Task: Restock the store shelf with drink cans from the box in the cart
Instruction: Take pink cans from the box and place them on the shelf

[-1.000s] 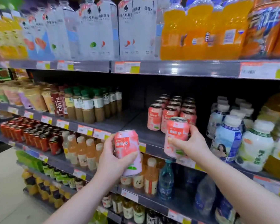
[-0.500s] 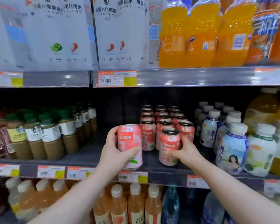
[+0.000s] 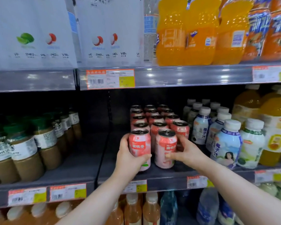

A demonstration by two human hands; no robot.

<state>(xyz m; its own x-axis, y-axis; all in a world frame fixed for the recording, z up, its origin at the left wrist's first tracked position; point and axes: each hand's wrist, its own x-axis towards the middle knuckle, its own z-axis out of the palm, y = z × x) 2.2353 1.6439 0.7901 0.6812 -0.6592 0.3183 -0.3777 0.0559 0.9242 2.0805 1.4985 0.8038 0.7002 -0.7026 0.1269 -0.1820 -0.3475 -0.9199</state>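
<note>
Both hands are at the middle grey metal shelf. The left hand is wrapped around a pink aluminium drink can with a red label band, upright, at the front left corner of the block of matching pink cans. The right hand is clamped on a second pink can just beside it, upright, its base on the shelf near the front lip. The two held cans stand side by side, nearly touching, directly ahead of the rows behind.

Open room: a wide bare stretch of shelf lies to the left, between the cans and the brown coffee bottles with green caps. On the right it is tight, with white-capped pale blue plastic bottles close to the right hand.

Writing: white Chinese characters on the cans' red bands, too small to read surely. "FANTA" shows on the orange soda bottles overhead; the white cartons beside them read "VE 240 V6 V8". An orange-edged price tag with barcode sits on the upper shelf rail; its print is blurred.
</note>
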